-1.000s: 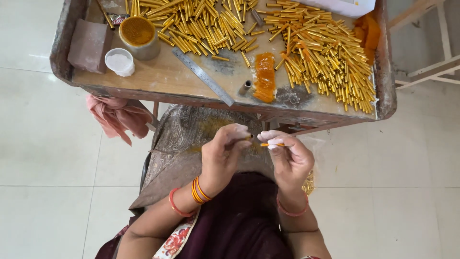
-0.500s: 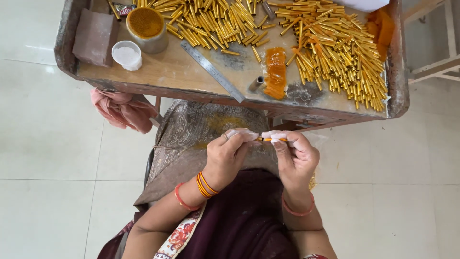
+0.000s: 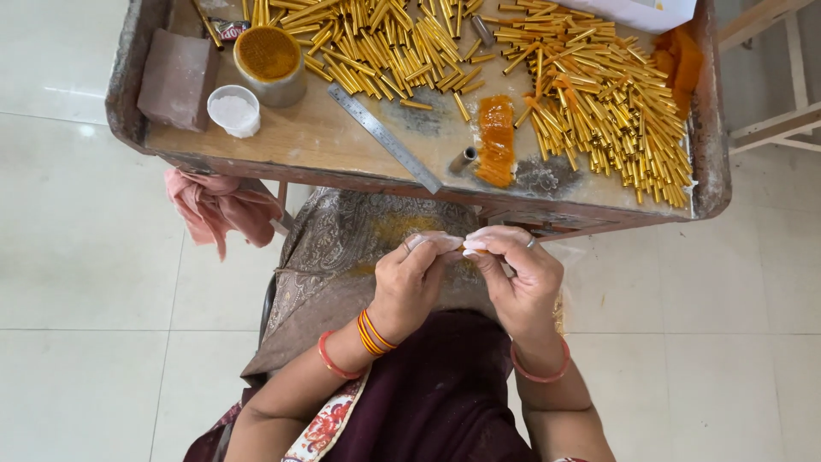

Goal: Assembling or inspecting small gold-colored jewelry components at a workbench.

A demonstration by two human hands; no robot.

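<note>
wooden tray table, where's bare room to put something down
Bare wood lies on the wooden tray table along its near edge, between the small white cup and the steel ruler. A smaller patch sits between the ruler and the orange wax strip. The far side and right end are crowded with heaped gold metal tubes.

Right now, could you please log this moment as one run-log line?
left hand: pinching small orange piece | right hand: pinching same piece | position: over lap, below tray | gold tubes: piled on tray
</note>
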